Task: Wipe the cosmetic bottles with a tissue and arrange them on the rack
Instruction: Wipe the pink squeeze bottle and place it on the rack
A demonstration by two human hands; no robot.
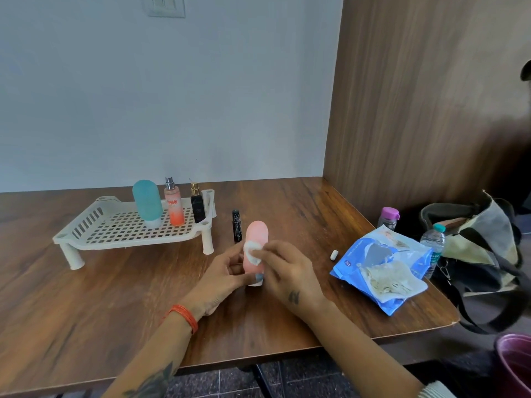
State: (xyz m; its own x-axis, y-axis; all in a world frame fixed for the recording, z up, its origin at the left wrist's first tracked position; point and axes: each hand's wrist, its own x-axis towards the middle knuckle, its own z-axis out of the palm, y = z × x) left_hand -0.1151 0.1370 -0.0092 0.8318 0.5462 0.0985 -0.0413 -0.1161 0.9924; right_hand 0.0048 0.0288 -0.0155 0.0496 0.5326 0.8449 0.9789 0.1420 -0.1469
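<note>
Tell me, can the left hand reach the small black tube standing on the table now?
Probably yes, but not yet: the black tube stands unobstructed just beyond the pink bottle, which the left hand now holds.

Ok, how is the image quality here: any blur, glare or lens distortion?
Head view: even, soft lighting, no harsh glare; wide-angle bending at the edges curves the table and wall; slight softness on both hands at the pink bottle; the rack reads clearly.

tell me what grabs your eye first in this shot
Both hands meet at table centre around an upright pink bottle: the left hand holds it while the right hand presses a white tissue to it. Behind left, a white rack already carries three bottles.
</note>
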